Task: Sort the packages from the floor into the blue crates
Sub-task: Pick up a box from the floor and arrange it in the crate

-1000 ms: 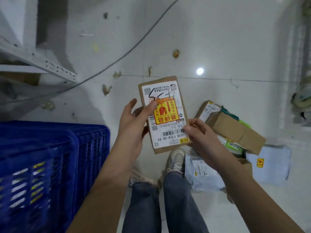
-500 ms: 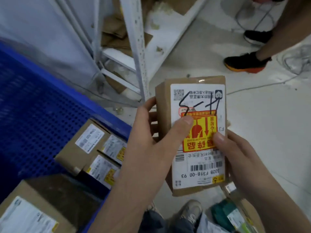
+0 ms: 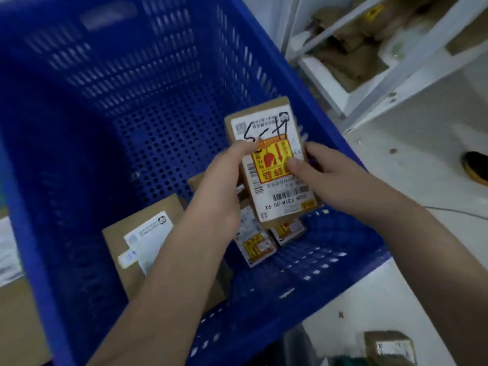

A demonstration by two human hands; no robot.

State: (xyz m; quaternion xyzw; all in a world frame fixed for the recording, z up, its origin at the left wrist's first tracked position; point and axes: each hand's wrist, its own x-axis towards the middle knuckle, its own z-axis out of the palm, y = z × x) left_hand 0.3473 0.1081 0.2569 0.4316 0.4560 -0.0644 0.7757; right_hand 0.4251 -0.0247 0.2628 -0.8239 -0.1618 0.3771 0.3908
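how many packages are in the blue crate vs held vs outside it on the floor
held over the blue crate by left hand and right hand: 1, the labelled box
lying in crate, visible: 4
on floor outside: 1
total: 6

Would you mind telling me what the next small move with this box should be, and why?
Probably lower the held box and release it onto the bare crate floor. Both the left hand and right hand grip it above the blue crate, inside the rim, and other parcels already lie below it, so the open patch looks easiest.
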